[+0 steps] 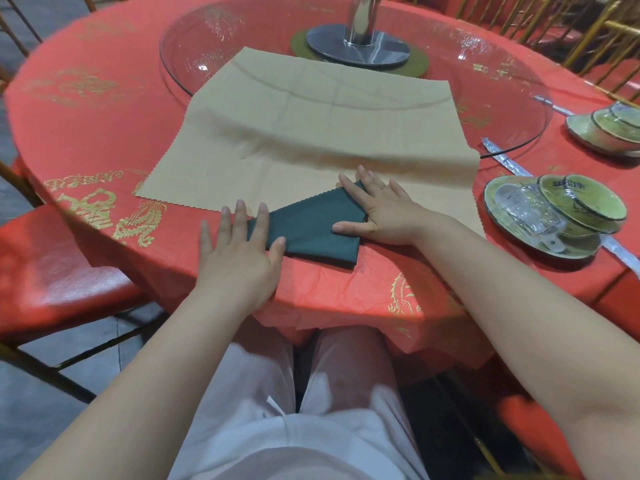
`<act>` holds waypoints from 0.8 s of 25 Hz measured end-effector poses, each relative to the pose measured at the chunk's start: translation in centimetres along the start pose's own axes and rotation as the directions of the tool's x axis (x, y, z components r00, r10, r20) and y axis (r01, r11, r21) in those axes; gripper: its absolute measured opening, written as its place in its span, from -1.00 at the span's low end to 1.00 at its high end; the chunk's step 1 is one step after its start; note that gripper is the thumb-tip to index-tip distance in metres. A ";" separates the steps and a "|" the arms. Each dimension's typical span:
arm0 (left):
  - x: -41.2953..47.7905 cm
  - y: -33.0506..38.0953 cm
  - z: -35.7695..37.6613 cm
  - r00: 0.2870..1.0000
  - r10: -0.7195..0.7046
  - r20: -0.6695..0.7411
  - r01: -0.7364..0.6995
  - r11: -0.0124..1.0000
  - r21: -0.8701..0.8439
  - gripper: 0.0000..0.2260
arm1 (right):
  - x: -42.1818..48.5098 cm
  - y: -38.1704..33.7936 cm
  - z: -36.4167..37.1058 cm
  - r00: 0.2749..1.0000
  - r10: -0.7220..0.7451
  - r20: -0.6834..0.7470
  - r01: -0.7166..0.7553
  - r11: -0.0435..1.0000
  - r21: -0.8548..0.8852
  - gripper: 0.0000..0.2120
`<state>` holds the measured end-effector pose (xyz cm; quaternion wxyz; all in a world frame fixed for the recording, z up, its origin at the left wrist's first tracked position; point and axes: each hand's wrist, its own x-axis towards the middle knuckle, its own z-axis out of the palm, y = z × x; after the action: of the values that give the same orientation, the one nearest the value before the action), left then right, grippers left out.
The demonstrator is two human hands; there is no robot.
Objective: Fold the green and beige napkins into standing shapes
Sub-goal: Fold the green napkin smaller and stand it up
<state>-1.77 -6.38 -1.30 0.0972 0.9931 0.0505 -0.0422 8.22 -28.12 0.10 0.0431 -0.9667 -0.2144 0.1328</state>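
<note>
My left grip, fingers straight, released, presses 9 o'clock end of green napkin; my right grip, likewise released, presses its 3 o'clock end.

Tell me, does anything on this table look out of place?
The beige napkin lies askew, its far part draped over the glass turntable. At right, a drinking glass lies on its side on a plate. Nothing looks spilled.
</note>
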 end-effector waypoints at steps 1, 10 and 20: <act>0.2 -0.6 -0.1 1.000 -0.026 -0.009 0.026 1.000 0.004 -0.49 | 0.0 0.0 0.0 1.000 -0.002 0.002 0.002 1.000 0.001 -0.11; 2.1 -4.0 -1.9 0.993 -0.120 -0.002 0.120 0.992 -0.034 -0.43 | 0.0 0.0 -0.1 1.000 -0.006 0.008 0.006 1.000 0.008 -0.05; 2.3 -0.4 -1.1 0.782 0.607 -0.140 -0.621 0.740 -0.261 -0.46 | -1.8 -0.6 -0.6 0.948 -0.078 -0.310 0.131 0.979 0.155 -0.34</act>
<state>0.57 -5.55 -0.56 0.2501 0.9291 -0.2715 0.0226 6.58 -28.40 1.17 0.1666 -0.9553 -0.2441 -0.0008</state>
